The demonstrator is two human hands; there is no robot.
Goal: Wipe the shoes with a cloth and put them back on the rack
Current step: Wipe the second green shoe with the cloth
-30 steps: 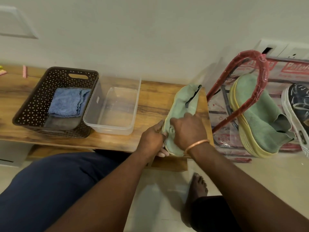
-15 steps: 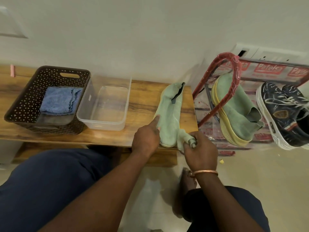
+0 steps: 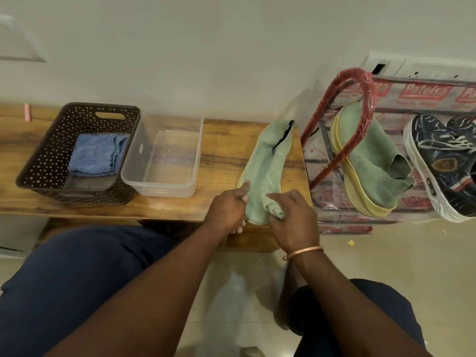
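Two legs in dark blue trousers point(image 3: 64, 279) fill the bottom of the frame, and between them a bare foot point(image 3: 282, 315) stands on the pale tiled floor point(image 3: 386, 253). Both forearms go up from there to the middle of the frame.

The right hand point(image 3: 293, 220), with a copper bangle point(image 3: 302, 252) on the wrist, has its grip closed around a bunch of green fabric point(image 3: 275, 211) at the near end of the green shoe point(image 3: 268, 161). I cannot tell if this fabric is a separate cloth or a part of the shoe. The left hand point(image 3: 226, 211) grips the left edge of the same shoe, with the thumb on top. The shoe lies on the right end of the wooden desk point(image 3: 221, 140), and its opening with a black tab points toward the wall. The two hands hide its near tip.

Left of the shoe stands a clear plastic box point(image 3: 164, 161). Just beside it, further left, is a brown perforated basket point(image 3: 51, 150) with a folded blue cloth point(image 3: 96, 158) inside.

At the right of the frame, just beside the desk, is the shoe rack point(image 3: 370, 94), wrapped in red plastic and printed clear film. A second green shoe point(image 3: 365, 155) leans on it, and the red bar crosses in front of this shoe. Right of it sits a dark blue sneaker point(image 3: 443, 163), cut by the frame edge. A small yellow scrap point(image 3: 350, 242) lies on the floor below the rack.
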